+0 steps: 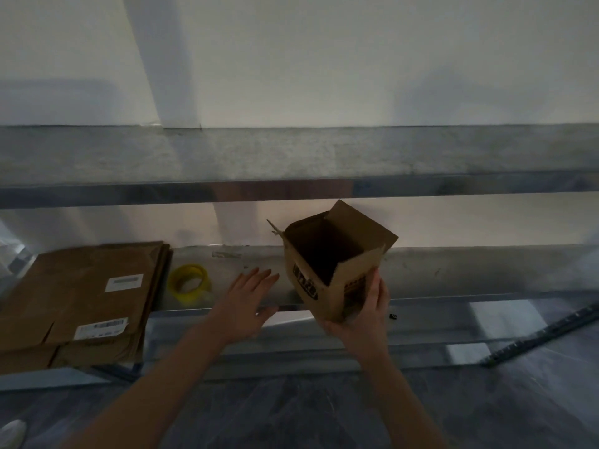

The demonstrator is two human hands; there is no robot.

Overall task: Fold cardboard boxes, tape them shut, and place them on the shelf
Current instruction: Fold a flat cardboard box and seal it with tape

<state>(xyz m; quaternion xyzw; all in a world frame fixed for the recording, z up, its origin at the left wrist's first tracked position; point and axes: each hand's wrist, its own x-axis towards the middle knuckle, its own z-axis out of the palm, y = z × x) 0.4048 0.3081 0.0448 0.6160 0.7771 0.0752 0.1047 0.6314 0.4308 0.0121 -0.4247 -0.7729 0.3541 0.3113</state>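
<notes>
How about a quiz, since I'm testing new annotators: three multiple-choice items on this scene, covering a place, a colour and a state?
1. Where is the tape roll? A on the floor; B on the shelf, between the flat cardboard stack and the left hand; C hung on the wall.
2. What colour is the tape roll? A yellow; B red; C blue.
3. How is the box in the right hand? A taped shut; B top open, flaps up; C flattened.
Answers: 1 B, it lies on the shelf; 2 A, its ring is plainly yellow; 3 B, the dark inside shows.
</notes>
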